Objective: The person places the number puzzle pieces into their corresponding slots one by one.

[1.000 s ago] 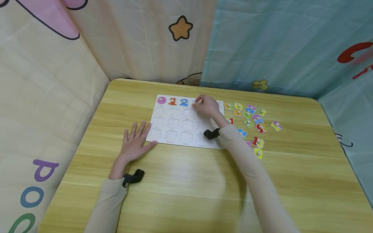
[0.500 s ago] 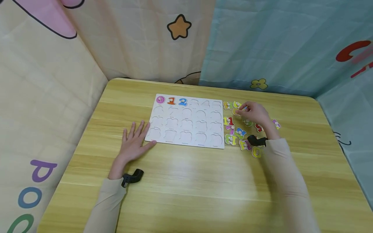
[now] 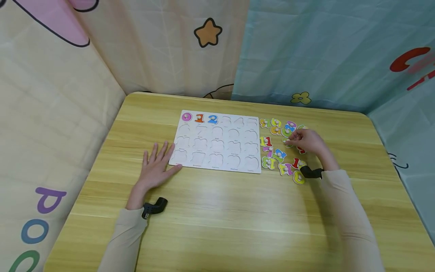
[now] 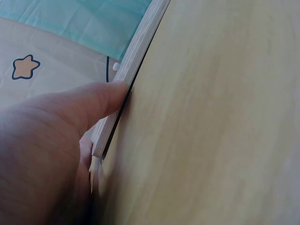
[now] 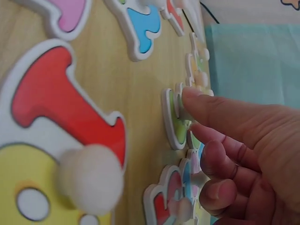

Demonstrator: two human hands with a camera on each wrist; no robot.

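The left hand (image 3: 156, 170) lies spread at the near corner of the board (image 3: 225, 152) (only the left wrist view shows its edge side-on). Beyond, beside the board, the right hand (image 3: 307, 140), earlier over it, pinches a green piece (image 5: 177, 129).

Head view: looks from above, forward and down across board (image 3: 209, 138) and counter (image 3: 217, 211). Left wrist view: looks from close behind the left thumb (image 4: 96, 102), rolled sideways, along the board's edge; shares the star (image 3: 208, 33) with head view. Right wrist view: close beside right fingers (image 5: 218, 157), low over number pieces (image 5: 49, 93) also in head view.
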